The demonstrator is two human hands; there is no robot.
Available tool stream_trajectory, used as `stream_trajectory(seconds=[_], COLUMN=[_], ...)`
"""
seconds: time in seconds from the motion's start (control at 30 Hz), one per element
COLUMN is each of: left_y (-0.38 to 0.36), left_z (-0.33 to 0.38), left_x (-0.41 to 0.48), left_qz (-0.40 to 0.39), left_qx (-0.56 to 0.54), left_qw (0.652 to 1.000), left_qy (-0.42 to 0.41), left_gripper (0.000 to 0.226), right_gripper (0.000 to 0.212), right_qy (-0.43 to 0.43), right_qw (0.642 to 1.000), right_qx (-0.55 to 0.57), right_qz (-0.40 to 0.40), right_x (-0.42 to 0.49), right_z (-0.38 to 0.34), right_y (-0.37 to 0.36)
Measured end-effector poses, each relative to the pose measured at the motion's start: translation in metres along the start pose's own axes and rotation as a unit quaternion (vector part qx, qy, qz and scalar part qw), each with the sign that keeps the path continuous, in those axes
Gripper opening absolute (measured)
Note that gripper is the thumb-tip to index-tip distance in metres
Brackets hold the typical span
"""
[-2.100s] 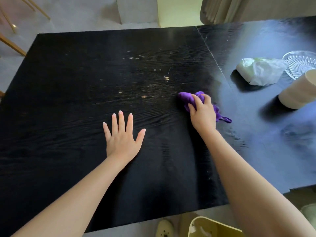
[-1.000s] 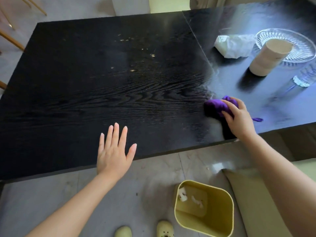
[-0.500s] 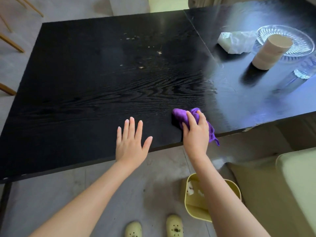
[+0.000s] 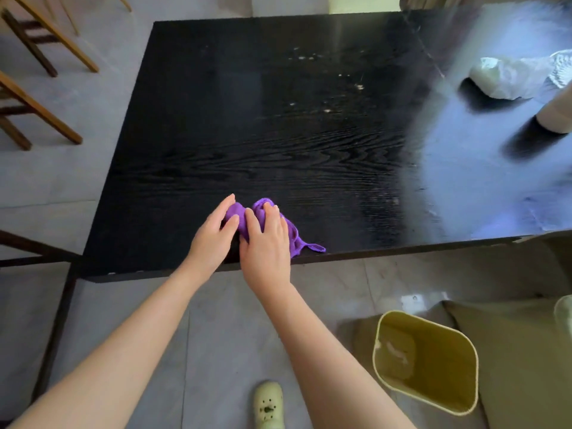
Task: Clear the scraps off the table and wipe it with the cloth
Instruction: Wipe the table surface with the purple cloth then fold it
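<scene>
A bunched purple cloth [image 4: 259, 213] lies at the near edge of the black wooden table [image 4: 216, 125]. My right hand [image 4: 267, 243] presses down on the cloth from the right. My left hand [image 4: 215, 233] touches the cloth's left side with its fingers curved around it. A tail of the cloth sticks out to the right along the edge. Pale crumbs [image 4: 326, 110] are scattered over the far middle of the tabletop.
A crumpled white tissue [image 4: 507, 77] and a beige cup [image 4: 557, 114] stand at the table's far right. A yellow-green waste bin [image 4: 425, 360] with scraps inside sits on the floor to the right. Wooden chairs [image 4: 34, 75] stand at the left.
My right hand dragged the cloth leftward along the near table edge. My left hand moved from flat and open to touching the cloth. The view has shifted left.
</scene>
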State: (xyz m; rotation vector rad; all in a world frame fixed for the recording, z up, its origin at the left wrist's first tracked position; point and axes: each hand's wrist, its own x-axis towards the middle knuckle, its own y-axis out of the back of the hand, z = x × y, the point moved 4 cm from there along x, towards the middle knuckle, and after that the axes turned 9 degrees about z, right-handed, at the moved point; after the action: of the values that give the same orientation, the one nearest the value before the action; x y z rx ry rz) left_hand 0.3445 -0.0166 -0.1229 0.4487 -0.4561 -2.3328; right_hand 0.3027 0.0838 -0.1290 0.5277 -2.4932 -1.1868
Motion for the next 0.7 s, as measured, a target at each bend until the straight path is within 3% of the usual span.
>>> stream_trajectory(seconds=[0.13, 0.23, 0.3, 0.37, 0.47, 0.6, 0.7], left_y=[0.041, 0.053, 0.05, 0.046, 0.039, 0.033, 0.024], left_z=[-0.023, -0.032, -0.03, -0.023, -0.004, 0.022, 0.044], left_x=[-0.004, -0.006, -0.004, 0.0, 0.005, 0.004, 0.005], left_qz=[0.069, 0.079, 0.075, 0.063, -0.048, -0.173, -0.232], left_qx=[0.015, -0.023, -0.059, -0.02, 0.065, 0.178, 0.224], left_qw=[0.997, 0.993, 0.986, 0.982, 0.978, 0.959, 0.944], left_qy=[0.018, 0.079, 0.138, 0.178, 0.192, 0.136, 0.071], left_gripper=[0.047, 0.052, 0.056, 0.056, 0.028, 0.002, 0.01], right_gripper=[0.067, 0.059, 0.054, 0.053, 0.053, 0.051, 0.046], right_qy=[0.0, -0.004, 0.05, 0.109, 0.133, 0.167, 0.118], right_qw=[0.99, 0.977, 0.982, 0.968, 0.941, 0.932, 0.945], right_qx=[0.08, 0.123, 0.044, -0.054, -0.119, -0.225, -0.182], right_qz=[-0.119, -0.174, -0.179, -0.218, -0.288, -0.23, -0.245], right_x=[-0.013, -0.003, 0.01, 0.02, 0.031, 0.043, 0.046], right_z=[-0.031, -0.027, -0.021, -0.018, -0.015, 0.001, 0.02], right_y=[-0.016, -0.006, 0.006, 0.012, 0.014, 0.031, 0.049])
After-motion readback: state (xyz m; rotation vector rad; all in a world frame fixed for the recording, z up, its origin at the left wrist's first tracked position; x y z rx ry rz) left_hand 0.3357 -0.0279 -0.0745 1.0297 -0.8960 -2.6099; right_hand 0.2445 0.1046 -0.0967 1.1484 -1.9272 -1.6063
